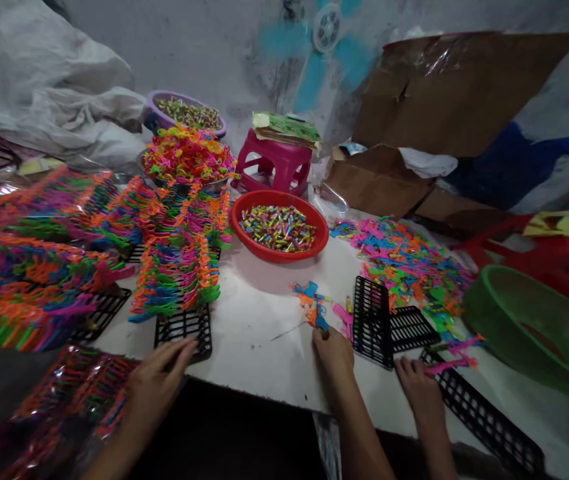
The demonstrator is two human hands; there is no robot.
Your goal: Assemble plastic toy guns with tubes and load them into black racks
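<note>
My left hand (pixel 159 373) is closed with its fingertips on the near edge of a black plastic rack (pixel 184 328). Rows of colourful plastic toy guns (pixel 174 273) stand packed in that rack. Near the middle of the table, my right hand (pixel 335 353) pinches a blue toy gun (pixel 321 316) by its lower end. Just beyond it lie another blue toy gun (pixel 307 289) and an orange one (pixel 307 308). A pink toy gun (pixel 344 319) is to the right of my right hand, beside a black rack (pixel 370 320).
Another person's hand (pixel 419 383) is by pink toy guns (pixel 451 363) and a long black rack (pixel 489 413). A red basin (pixel 237 223) holds small wrapped pieces. Loose toy parts (pixel 404 257) lie near a green basin (pixel 494 313). Filled racks crowd the left; a pink stool (pixel 279 157) stands behind.
</note>
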